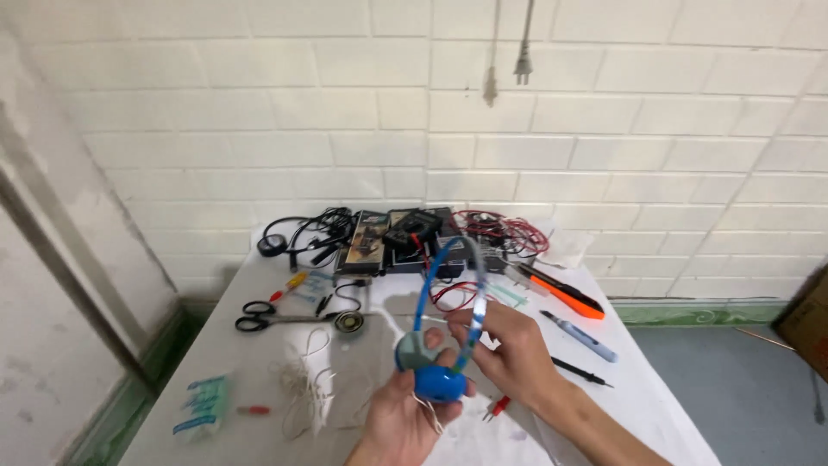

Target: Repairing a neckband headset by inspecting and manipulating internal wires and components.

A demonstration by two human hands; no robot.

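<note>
Blue headphones [440, 345] look light, thin band bendy and probably fragile; left hand [405, 418] cups the earcup, right hand [509, 349] pinches the band above the bench [216, 371].

Your left hand [405, 414] comes up from the bottom edge, palm toward you, its fingers curled in a closed grip. Your right hand [509, 345] reaches in from the lower right on a bare forearm, fingers pinched together just above and beside the left.

Scissors [263, 316] lie left of the headphones [440, 345]
</note>
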